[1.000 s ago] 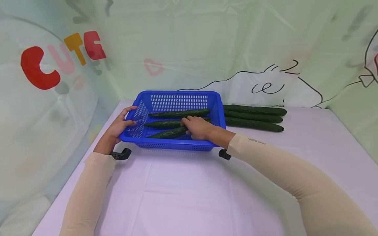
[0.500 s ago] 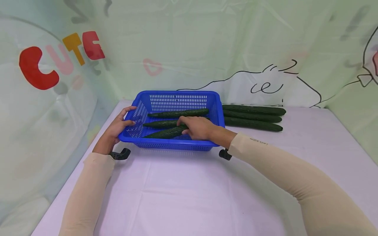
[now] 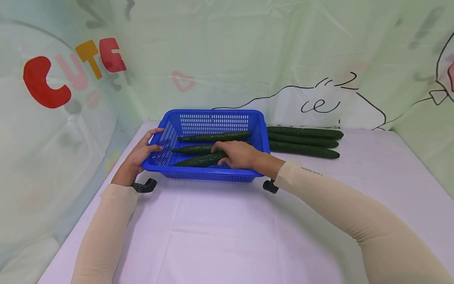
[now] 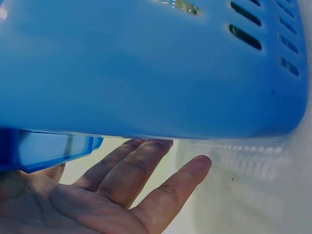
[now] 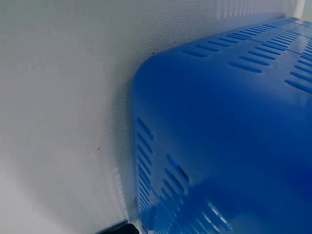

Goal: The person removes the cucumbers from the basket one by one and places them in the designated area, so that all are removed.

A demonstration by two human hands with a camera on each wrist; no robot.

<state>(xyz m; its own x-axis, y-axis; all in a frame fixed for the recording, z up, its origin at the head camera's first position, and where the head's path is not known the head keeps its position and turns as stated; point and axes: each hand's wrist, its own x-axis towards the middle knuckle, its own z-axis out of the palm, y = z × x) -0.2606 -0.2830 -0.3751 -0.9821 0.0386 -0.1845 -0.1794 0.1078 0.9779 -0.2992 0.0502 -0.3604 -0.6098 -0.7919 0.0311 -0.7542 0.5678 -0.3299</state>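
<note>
A blue slotted plastic basket stands on the table with three dark green cucumbers inside: a back cucumber, a middle cucumber and a front cucumber. My right hand reaches over the near rim. Its thumb and index finger lie either side of the front cucumber and grip it, covering its right end. At the basket's left end my left hand holds the rim, with thumb and index finger over it. The left wrist view shows the other fingers under the rim, outside the wall.
Three more cucumbers lie side by side on the white-covered table, right of the basket. A printed curtain hangs close behind. The right wrist view shows the basket's outer wall, with the right hand out of sight.
My right hand has shifted slightly left with the front cucumber, whose tip sits a little further left. The left hand and basket have stayed in place.
</note>
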